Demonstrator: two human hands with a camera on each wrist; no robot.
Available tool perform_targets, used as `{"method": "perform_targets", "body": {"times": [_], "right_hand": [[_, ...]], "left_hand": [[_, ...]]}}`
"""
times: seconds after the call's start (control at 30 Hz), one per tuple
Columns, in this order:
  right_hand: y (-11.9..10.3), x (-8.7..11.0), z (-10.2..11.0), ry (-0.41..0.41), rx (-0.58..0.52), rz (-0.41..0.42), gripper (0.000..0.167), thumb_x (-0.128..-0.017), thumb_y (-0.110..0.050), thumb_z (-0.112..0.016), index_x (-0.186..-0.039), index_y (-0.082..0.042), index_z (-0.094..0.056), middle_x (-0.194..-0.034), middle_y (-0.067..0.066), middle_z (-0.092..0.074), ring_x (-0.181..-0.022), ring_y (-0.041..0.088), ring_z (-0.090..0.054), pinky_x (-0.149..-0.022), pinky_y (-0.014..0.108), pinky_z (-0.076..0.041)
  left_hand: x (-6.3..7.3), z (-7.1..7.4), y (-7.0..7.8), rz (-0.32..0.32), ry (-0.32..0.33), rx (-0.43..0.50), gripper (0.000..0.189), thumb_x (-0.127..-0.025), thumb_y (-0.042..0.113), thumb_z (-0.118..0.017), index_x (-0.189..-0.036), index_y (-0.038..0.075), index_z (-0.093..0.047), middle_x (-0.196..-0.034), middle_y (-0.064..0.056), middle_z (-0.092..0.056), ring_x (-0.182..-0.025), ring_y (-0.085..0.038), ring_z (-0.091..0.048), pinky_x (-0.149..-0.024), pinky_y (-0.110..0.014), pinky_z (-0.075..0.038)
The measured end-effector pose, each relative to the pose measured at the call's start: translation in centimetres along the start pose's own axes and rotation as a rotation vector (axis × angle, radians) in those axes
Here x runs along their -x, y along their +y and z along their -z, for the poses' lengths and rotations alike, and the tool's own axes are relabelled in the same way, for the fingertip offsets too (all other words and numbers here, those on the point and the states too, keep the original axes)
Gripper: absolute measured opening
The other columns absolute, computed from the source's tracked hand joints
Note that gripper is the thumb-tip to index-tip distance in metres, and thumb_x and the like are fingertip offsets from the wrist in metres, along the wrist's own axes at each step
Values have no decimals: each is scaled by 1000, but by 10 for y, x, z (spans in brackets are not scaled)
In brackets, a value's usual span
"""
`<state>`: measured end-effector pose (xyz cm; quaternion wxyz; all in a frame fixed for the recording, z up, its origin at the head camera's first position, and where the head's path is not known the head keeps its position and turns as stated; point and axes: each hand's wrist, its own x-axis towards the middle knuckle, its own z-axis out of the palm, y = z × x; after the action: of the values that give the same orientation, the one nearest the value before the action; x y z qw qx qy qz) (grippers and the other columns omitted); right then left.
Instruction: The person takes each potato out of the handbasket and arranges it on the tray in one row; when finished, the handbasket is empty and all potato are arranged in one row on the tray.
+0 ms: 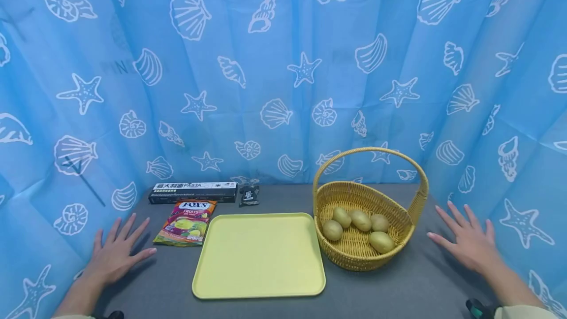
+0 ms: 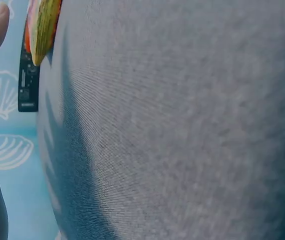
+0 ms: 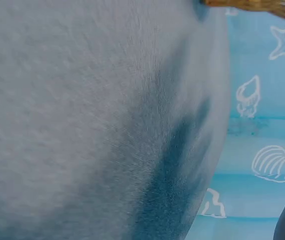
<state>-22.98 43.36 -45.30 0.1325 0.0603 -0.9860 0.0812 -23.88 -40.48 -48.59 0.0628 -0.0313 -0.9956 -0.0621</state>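
My left hand (image 1: 116, 255) is held with spread fingers at the left side of the table, holding nothing. Nearest to it lies a colourful bag of Fox's fruit candy (image 1: 186, 224). At the right side my right hand (image 1: 471, 240) is likewise spread and holds nothing. To its left stands a yellow wicker basket (image 1: 350, 260) with a tall arched handle, and several potatoes (image 1: 360, 220) lie inside it. Between the bag and the basket a pale yellow tray (image 1: 259, 255) lies flat. In both wrist views the hands cast shadows on the grey cloth.
A black and white pasta box (image 1: 193, 193) lies along the back left edge, behind the candy bag. Beside it is a small black packet (image 1: 249, 195). A blue curtain (image 1: 283, 87) with white seashells and starfish surrounds the grey table (image 1: 261, 307) at the back and sides.
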Motion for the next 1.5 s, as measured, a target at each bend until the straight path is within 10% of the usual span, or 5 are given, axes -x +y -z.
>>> {"method": "perform_targets", "body": {"times": [0.53,0.73,0.93,1.17,1.5], "right_hand": [[-51,30,24,250,-376,171,74,-90,-18,-70,-153,-19,-32,-157,14,-25,-146,21,-12,-112,63,-4],[-84,28,36,424,-424,249,60,-78,-4,-78,-134,-13,-59,-138,-12,-52,-127,-12,-33,-106,11,-21],[-114,16,46,505,-462,331,51,-71,5,-79,-119,-9,-69,-116,-12,-65,-112,-13,-48,-96,6,-31],[-145,-9,54,405,-548,319,34,-81,2,-74,-114,-4,-69,-101,7,-70,-99,-6,-58,-88,6,-38],[-164,-55,55,37,-600,262,33,-94,-17,-65,-124,-3,-62,-116,14,-66,-99,34,-65,-86,39,-53]], "left_hand": [[16,21,39,-158,225,95,83,-84,54,-68,-150,15,-37,-155,-23,-20,-137,-53,-14,-96,-76,-15],[20,36,65,-168,240,319,70,-85,40,-73,-141,7,-49,-150,-26,-29,-129,-56,-27,-92,-76,-21],[26,49,91,-123,191,489,61,-89,37,-71,-138,7,-52,-143,-23,-42,-127,-48,-37,-91,-71,-33],[30,40,107,-167,177,648,47,-89,26,-73,-131,10,-60,-125,-9,-61,-110,-18,-57,-85,-40,-54],[25,2,112,-155,-70,958,41,-90,15,-71,-127,1,-61,-122,-18,-61,-107,-28,-63,-83,-26,-53]]}}
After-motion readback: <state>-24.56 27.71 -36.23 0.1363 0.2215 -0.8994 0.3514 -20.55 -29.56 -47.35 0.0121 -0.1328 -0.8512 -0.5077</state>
